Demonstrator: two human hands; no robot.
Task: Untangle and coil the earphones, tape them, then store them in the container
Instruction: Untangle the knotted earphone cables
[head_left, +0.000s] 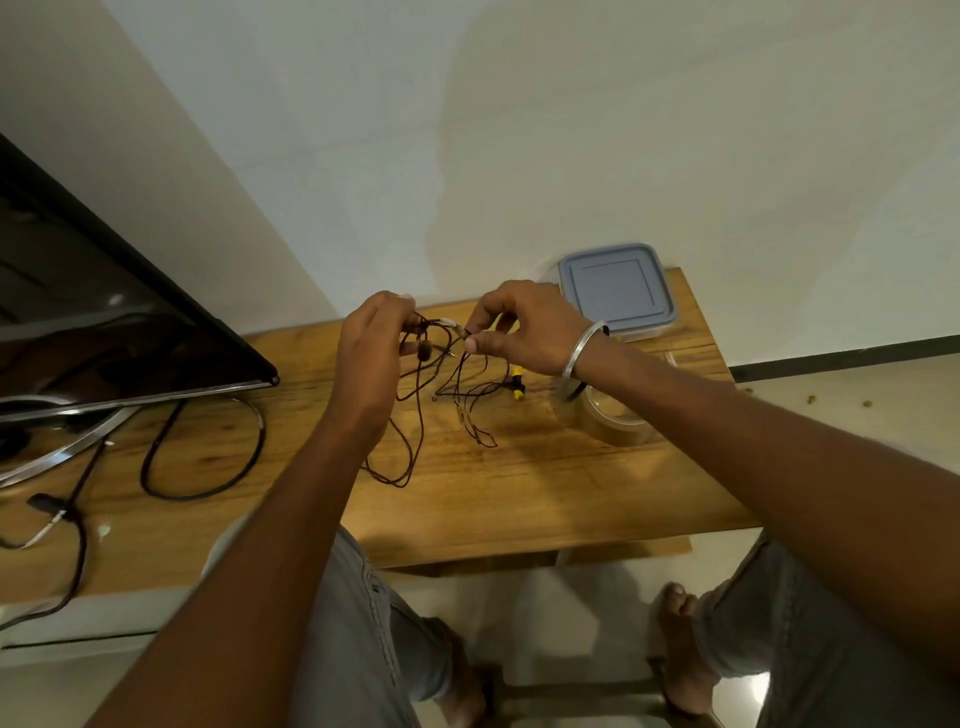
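Wooden table, left hand gripping tangled earphones, right hand pinching them

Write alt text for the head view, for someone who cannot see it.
A left hand and right hand hold tangled earphones above a wooden table, loops trailing onto it. A lidded container stands behind, a tape roll beside the right wrist, a screen at left.
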